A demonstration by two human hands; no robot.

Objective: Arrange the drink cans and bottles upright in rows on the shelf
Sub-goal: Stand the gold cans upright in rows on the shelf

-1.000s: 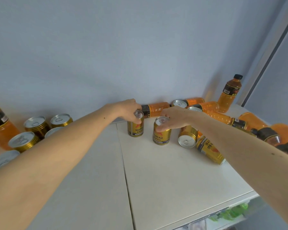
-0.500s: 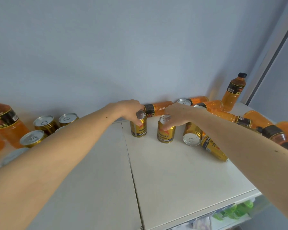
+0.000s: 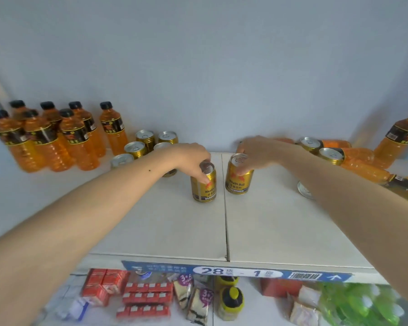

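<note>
A white shelf [image 3: 264,231] made of two flat panels, split by a narrow seam running front to back, is being backed by a plain pale blue-grey wall [image 3: 198,55], and a blue label strip [image 3: 236,272] printed with numbers and a barcode is being carried along its front edge. On the left panel, an upright gold drink can with a silver lid [image 3: 203,184] is being gripped from above by the left hand [image 3: 190,158], its fingers [image 3: 199,176] curled down over the rim. Just across the seam, a second upright gold can marked with blue lettering [image 3: 238,177] is being gripped at its top by the right hand [image 3: 257,152]; the two cans are standing near each other but apart. At the back left, a cluster of upright orange plastic bottles with black caps [image 3: 57,137] is being kept against the wall, with a group of upright gold cans [image 3: 146,142] beside it, partly covered by the left forearm. At the right, several orange bottles lying on their sides [image 3: 363,165] and two tipped gold cans [image 3: 320,149] are being left in a heap, and one upright orange bottle [image 3: 398,140] is being cut off by the picture's edge. Another silver can end [image 3: 303,190] is being largely hidden behind the right forearm. Below the shelf, red cartons [image 3: 118,292], wrapped packets and green bottles [image 3: 363,304] are being shown only as blurred shapes, too soft to be made out further.
</note>
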